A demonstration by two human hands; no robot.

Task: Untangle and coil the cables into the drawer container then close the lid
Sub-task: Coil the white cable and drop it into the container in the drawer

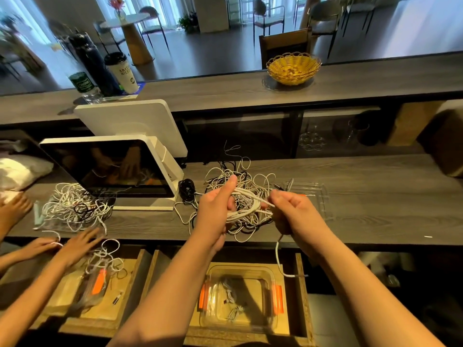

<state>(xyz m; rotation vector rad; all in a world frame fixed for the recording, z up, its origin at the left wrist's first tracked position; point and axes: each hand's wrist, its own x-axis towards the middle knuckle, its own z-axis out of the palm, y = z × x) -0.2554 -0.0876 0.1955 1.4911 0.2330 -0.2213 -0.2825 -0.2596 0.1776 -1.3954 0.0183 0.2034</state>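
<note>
Only the head camera here, looking down over our arms. Our left hand (216, 206) is wrapped around a bundle of white cable (246, 205), thumb sticking up, loops of it gathered in the fist. Our right hand (290, 209) pinches the same white cable just beside the left one, fingers curled in tight. Both hands sit right over the big tangle of cables (240, 179) on the grey wooden counter (363, 196), a messy mix of white and black strands. One loose end of white cable hangs off the counter edge down toward the open drawer (299, 291).

In that drawer is the clear container (240, 296) with orange clips on its two sides, open on top, and a few small cables already lie on its bottom. The clear lid (313, 196) lies on the counter just right of the tangle, near our right hand.

Left of us, another person's hands (72, 244) reach at a second cable pile (72, 206) by a white point-of-sale screen (112, 166). Further back on the upper ledge there's a yellow wicker basket (293, 67) and a paper cup (122, 71) with a black lid.
</note>
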